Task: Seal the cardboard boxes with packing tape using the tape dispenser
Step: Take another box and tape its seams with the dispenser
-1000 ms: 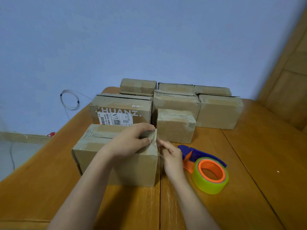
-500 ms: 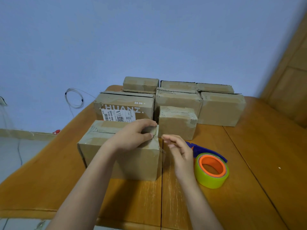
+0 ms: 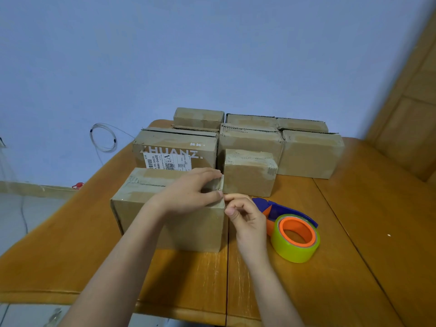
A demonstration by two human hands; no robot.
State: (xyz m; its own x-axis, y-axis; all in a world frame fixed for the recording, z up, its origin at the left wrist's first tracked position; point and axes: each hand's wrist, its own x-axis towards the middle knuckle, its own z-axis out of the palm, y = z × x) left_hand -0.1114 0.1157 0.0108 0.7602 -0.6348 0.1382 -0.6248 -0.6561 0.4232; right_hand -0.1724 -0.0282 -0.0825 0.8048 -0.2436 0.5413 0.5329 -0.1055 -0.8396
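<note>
The nearest cardboard box (image 3: 151, 204) stands at the table's front, with tape along its top seam. My left hand (image 3: 188, 194) rests on its top right corner, and thumb and fingers pinch a loose tape end (image 3: 218, 184) at the edge. My right hand (image 3: 245, 215) is just right of that corner with its fingers curled. Its index fingertip meets the corner beside my left thumb, and I see nothing held in it. The tape dispenser (image 3: 292, 232), blue and orange with a yellow-green roll, lies on the table right of my right hand.
Several more cardboard boxes (image 3: 250, 171) stand in rows behind the near one; one (image 3: 174, 149) bears a shipping label. The wooden table (image 3: 354, 244) has bare surface to the right and front. A coiled white cable (image 3: 103, 138) hangs on the blue wall.
My right hand opened and drew back half a second ago, then came back to the box's corner with fingers curled. My left hand stayed on the corner. The camera tilted slightly.
</note>
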